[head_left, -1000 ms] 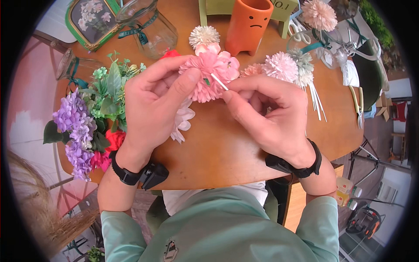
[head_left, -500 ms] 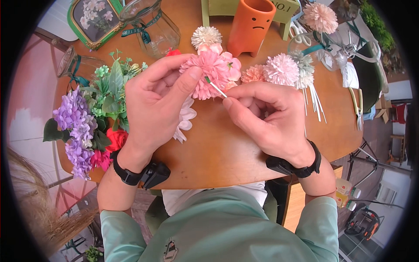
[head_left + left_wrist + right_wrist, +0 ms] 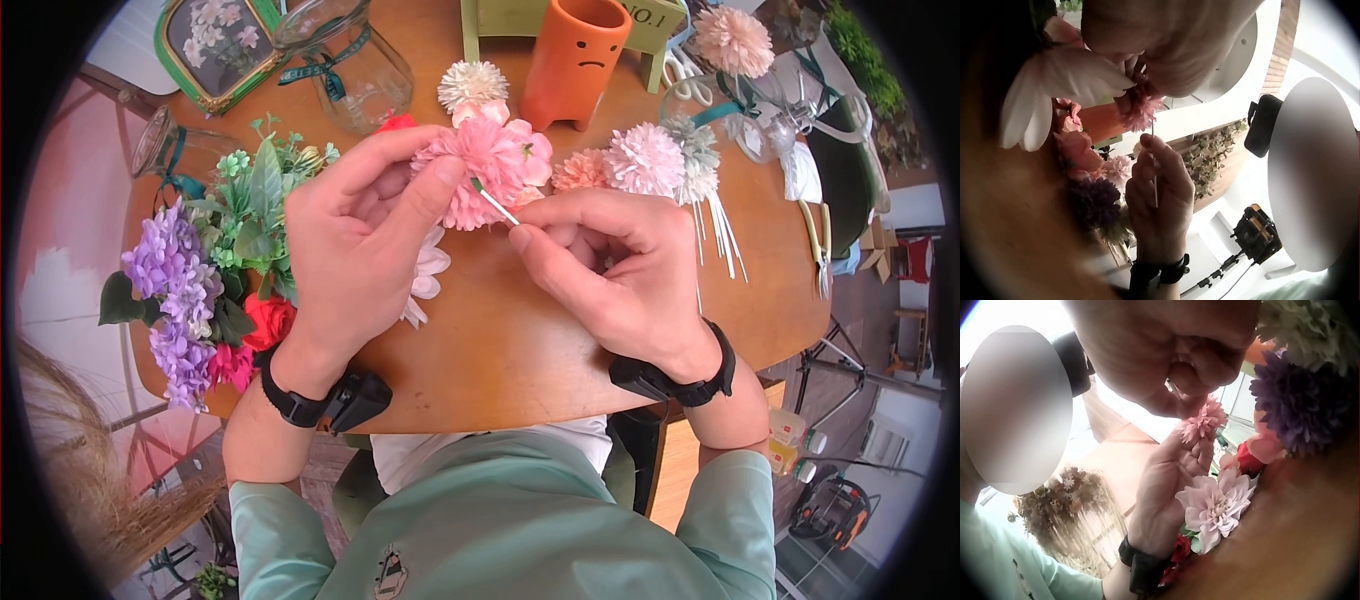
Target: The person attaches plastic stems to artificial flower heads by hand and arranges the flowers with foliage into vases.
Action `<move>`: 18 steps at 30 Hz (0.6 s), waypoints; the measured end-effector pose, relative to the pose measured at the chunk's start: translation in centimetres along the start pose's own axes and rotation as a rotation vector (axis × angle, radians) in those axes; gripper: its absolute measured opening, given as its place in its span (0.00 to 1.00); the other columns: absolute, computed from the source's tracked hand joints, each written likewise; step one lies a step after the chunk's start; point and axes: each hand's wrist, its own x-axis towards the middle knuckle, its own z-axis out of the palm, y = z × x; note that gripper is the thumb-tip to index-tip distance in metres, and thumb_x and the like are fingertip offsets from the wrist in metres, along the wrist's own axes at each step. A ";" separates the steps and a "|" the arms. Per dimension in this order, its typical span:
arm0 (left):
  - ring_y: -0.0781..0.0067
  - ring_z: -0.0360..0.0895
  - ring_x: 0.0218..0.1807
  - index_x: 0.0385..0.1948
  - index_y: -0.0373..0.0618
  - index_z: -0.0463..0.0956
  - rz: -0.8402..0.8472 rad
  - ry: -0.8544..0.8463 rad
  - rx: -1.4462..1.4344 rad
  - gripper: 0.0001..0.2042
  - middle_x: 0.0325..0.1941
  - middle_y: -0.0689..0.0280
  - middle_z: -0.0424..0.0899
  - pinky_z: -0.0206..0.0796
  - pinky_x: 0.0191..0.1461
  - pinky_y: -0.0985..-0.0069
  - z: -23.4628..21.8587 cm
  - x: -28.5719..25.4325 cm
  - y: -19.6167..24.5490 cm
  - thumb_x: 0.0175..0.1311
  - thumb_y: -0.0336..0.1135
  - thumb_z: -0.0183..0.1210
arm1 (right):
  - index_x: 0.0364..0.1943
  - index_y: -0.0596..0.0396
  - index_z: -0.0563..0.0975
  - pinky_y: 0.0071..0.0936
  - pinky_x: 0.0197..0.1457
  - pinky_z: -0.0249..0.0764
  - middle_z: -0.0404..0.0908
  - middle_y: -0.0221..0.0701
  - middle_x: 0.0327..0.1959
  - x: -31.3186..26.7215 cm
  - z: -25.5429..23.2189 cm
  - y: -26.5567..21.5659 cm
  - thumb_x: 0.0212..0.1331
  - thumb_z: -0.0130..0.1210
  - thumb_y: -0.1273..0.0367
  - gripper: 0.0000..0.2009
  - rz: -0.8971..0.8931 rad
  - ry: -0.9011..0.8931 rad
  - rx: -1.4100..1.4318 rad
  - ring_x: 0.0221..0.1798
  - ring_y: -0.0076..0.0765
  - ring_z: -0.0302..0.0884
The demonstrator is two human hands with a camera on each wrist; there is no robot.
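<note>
A pink, many-petalled flower (image 3: 487, 150) is pinched at its left side by the left hand (image 3: 365, 235), thumb in front. From a small green piece under its head runs a thin white stem (image 3: 499, 207), whose lower end the right hand (image 3: 620, 265) pinches between thumb and forefinger. In the left wrist view the stem (image 3: 1155, 169) passes along the right hand (image 3: 1163, 194) past its fingers. The right wrist view has the left hand (image 3: 1169, 481) at the pink flower (image 3: 1204, 420). Behind the flower lie paler pink blossoms (image 3: 537, 160), partly covered.
Purple blossoms (image 3: 175, 290), green leaves and red flowers lie left. Glass vases (image 3: 365, 85) and a framed picture (image 3: 215, 50) stand behind them. An orange cup (image 3: 572, 65) is at the back; pompom flowers (image 3: 645, 158), scissors and pliers (image 3: 822, 245) are to the right.
Compared with a second ago, the pink flower and its stem have tilted slightly in the fingers, and more of the green piece shows. Both hands keep their grip and have barely moved.
</note>
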 end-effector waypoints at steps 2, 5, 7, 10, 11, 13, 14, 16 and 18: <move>0.81 0.84 0.45 0.55 0.29 0.81 0.017 0.011 0.015 0.12 0.45 0.61 0.90 0.77 0.49 0.82 0.0 0.0 -0.1 0.74 0.25 0.64 | 0.35 0.62 0.86 0.17 0.21 0.55 0.73 0.18 0.16 0.0 -0.1 0.1 0.62 0.65 0.77 0.02 0.007 -0.006 0.001 0.18 0.08 0.60; 0.81 0.84 0.45 0.54 0.29 0.81 0.042 0.008 0.090 0.12 0.46 0.62 0.89 0.77 0.48 0.82 0.1 -0.1 0.4 0.74 0.24 0.64 | 0.35 0.62 0.86 0.18 0.21 0.55 0.73 0.18 0.16 0.0 0.0 0.0 0.62 0.64 0.77 0.02 0.020 -0.009 0.005 0.18 0.08 0.60; 0.80 0.85 0.44 0.52 0.30 0.82 0.120 0.037 0.127 0.11 0.45 0.61 0.89 0.77 0.46 0.82 0.2 -0.1 -0.3 0.71 0.23 0.65 | 0.35 0.62 0.86 0.18 0.21 0.55 0.72 0.18 0.16 -0.1 0.1 -0.1 0.62 0.64 0.77 0.02 0.028 -0.003 0.005 0.18 0.08 0.60; 0.76 0.85 0.42 0.49 0.31 0.84 0.285 0.036 0.287 0.11 0.43 0.60 0.89 0.78 0.45 0.79 0.0 -0.2 -0.3 0.66 0.21 0.68 | 0.36 0.63 0.86 0.18 0.21 0.55 0.72 0.18 0.16 0.0 0.0 -0.2 0.63 0.64 0.76 0.03 0.045 -0.014 -0.005 0.19 0.08 0.60; 0.73 0.86 0.40 0.47 0.32 0.85 0.372 0.006 0.409 0.11 0.43 0.59 0.89 0.78 0.44 0.78 -0.1 -0.3 -0.2 0.63 0.19 0.69 | 0.37 0.63 0.86 0.18 0.21 0.55 0.71 0.18 0.15 0.0 0.0 -0.1 0.64 0.64 0.76 0.03 0.038 -0.015 -0.027 0.19 0.08 0.59; 0.75 0.84 0.43 0.49 0.31 0.84 0.415 -0.038 0.419 0.12 0.47 0.58 0.87 0.77 0.45 0.79 -0.3 -0.5 -0.4 0.64 0.18 0.68 | 0.37 0.64 0.86 0.18 0.21 0.55 0.71 0.18 0.15 0.1 -0.1 -0.1 0.64 0.64 0.76 0.04 0.033 -0.016 -0.050 0.19 0.08 0.59; 0.76 0.83 0.45 0.51 0.30 0.83 0.459 -0.081 0.431 0.14 0.51 0.57 0.86 0.75 0.47 0.80 -0.3 -0.5 -0.5 0.65 0.16 0.67 | 0.38 0.64 0.86 0.18 0.21 0.54 0.70 0.17 0.15 0.1 -0.1 -0.2 0.65 0.64 0.76 0.04 0.050 -0.020 -0.025 0.19 0.08 0.59; 0.76 0.83 0.45 0.51 0.30 0.83 0.440 -0.079 0.421 0.14 0.51 0.56 0.86 0.76 0.47 0.80 -0.3 -0.6 -0.5 0.65 0.16 0.67 | 0.40 0.65 0.86 0.19 0.21 0.54 0.70 0.17 0.15 0.1 0.0 0.0 0.65 0.64 0.75 0.05 0.066 -0.025 0.000 0.19 0.08 0.59; 0.75 0.83 0.45 0.51 0.30 0.83 0.421 -0.076 0.410 0.14 0.51 0.56 0.85 0.76 0.48 0.79 -0.3 -0.5 -0.5 0.65 0.16 0.67 | 0.42 0.65 0.86 0.19 0.21 0.53 0.70 0.16 0.14 0.1 0.2 0.6 0.66 0.64 0.75 0.06 0.088 -0.018 0.068 0.19 0.07 0.59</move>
